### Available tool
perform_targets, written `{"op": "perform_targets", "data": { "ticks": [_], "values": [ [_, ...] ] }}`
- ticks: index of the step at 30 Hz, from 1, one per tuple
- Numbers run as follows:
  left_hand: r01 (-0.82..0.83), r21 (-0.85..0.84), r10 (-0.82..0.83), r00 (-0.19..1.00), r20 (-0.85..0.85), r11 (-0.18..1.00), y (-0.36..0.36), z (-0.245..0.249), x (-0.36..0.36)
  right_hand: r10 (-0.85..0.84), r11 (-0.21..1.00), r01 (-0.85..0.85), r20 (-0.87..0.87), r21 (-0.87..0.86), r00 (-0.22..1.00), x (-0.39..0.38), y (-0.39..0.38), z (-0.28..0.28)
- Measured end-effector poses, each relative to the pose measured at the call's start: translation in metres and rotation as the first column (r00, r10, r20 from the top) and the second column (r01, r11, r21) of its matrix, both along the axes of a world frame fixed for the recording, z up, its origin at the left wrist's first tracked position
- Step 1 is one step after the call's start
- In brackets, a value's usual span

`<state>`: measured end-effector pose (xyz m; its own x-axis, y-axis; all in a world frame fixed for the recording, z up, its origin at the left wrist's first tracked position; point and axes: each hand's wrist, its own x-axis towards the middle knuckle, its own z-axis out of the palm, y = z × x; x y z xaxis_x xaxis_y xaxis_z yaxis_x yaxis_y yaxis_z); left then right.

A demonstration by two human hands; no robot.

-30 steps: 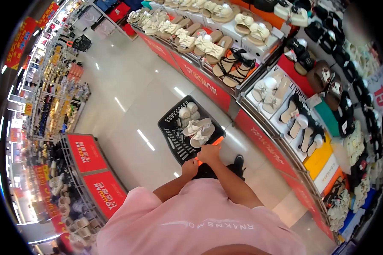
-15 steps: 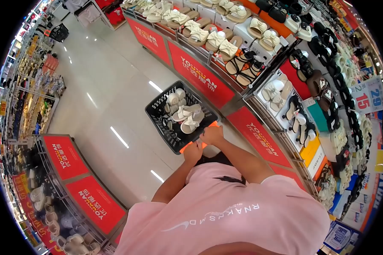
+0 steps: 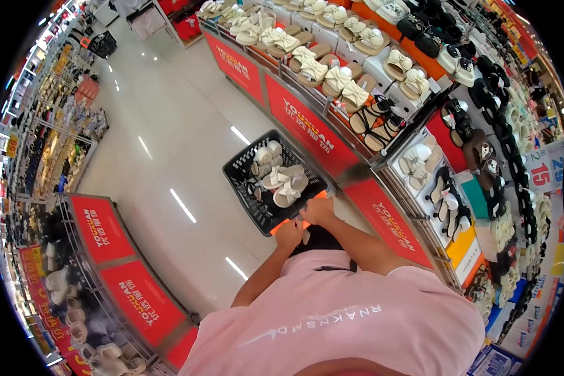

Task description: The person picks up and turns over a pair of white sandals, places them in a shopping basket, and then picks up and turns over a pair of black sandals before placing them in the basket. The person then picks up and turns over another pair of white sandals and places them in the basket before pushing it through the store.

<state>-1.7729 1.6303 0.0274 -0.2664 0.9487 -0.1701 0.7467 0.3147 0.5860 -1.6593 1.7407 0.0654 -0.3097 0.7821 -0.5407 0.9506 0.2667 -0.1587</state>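
A black plastic shopping basket (image 3: 243, 199) is in front of me over the floor, in the middle of the head view. My left hand (image 3: 289, 234) is closed around the near end of its orange handle (image 3: 282, 226). Farther along the same handle, my right hand (image 3: 318, 211) is wrapped around it too. Inside the basket lies a pair of cream sandals (image 3: 287, 186). Pale rounded shoes (image 3: 267, 155) sit behind them, and darker footwear at the left side is hard to make out.
To the right runs a long display rack with red panels (image 3: 299, 122), bearing cream bow sandals (image 3: 338, 81) and black strappy sandals (image 3: 375, 120). Another red-panelled shoe stand (image 3: 131, 294) is at lower left. Pale tiled floor (image 3: 163, 144) stretches ahead, with another black basket (image 3: 102, 44) far off.
The basket, both hands and the upper racks have shifted slightly right and down in the view. Both hands keep their hold on the handle.
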Motion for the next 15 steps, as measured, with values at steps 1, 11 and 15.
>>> {"op": "perform_targets", "data": {
  "ticks": [1,11,15],
  "values": [
    [-0.002,-0.060,0.003,1.000,0.018,0.998,0.004,-0.001,-0.002,-0.015,1.000,0.015,-0.014,-0.009,1.000,-0.001,0.003,0.001],
    [0.251,-0.429,-0.090,0.928,0.361,0.868,0.041,-0.007,-0.044,0.027,0.993,-0.033,-0.051,-0.116,0.998,-0.017,0.036,0.011],
    [0.265,-0.488,-0.111,0.940,0.323,0.831,0.059,0.003,-0.049,0.010,0.995,-0.019,-0.096,-0.099,0.995,-0.023,0.047,0.001]
  ]
}}
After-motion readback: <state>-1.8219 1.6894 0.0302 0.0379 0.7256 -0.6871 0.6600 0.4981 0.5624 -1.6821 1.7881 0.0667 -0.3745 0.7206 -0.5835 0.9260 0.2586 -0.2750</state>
